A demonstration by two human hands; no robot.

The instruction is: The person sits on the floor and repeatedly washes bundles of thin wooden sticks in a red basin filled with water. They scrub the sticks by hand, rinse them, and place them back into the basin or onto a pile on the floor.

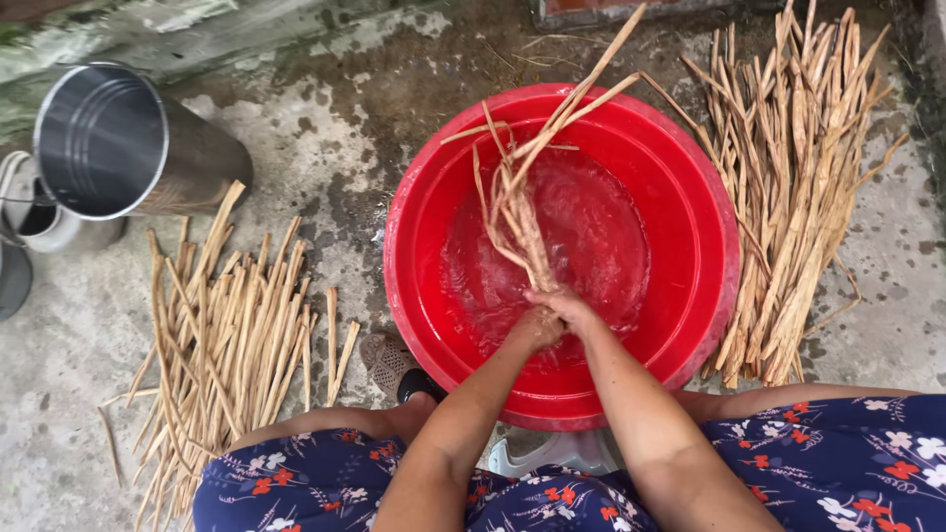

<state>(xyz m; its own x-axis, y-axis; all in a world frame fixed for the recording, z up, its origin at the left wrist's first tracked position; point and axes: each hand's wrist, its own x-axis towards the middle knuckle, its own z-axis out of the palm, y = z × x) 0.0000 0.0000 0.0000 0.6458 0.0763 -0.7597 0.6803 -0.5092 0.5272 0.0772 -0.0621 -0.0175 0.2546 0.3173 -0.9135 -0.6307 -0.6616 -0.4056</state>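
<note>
Here | left hand (537,330) and right hand (570,307): both grips closed tight on fibre bundle (517,212) in red basin (562,256) | best kept low, submerged, wrung evenly.

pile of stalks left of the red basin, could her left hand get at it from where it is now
Probably yes. The left hand grips the wet bundle in the red basin together with the right hand. The left pile of stalks lies close on open floor with nothing between, though she must let go first.
</note>
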